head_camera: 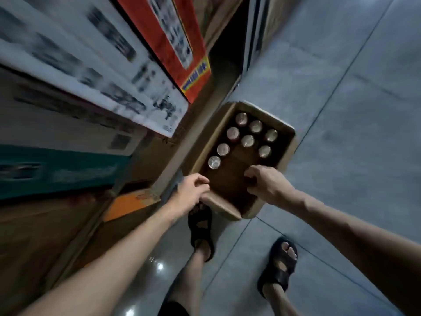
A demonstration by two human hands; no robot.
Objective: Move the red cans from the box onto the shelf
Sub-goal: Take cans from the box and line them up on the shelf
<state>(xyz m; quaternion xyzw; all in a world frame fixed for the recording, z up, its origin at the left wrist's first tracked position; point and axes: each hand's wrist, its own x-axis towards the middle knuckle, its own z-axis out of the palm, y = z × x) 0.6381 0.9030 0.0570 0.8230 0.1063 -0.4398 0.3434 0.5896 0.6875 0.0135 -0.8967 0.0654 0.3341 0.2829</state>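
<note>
The cardboard box sits on the floor beside the shelf, and eight cans stand in its far half, tops up. The near half is bare, so part of the load looks gone. Both hands hang over that bare end: left hand and right hand, fingers loosely curled, holding nothing. Eight remain to shift.

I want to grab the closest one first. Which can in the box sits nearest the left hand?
The can at the near end of the left row, closest to the left hand; the others stand farther back.
</note>
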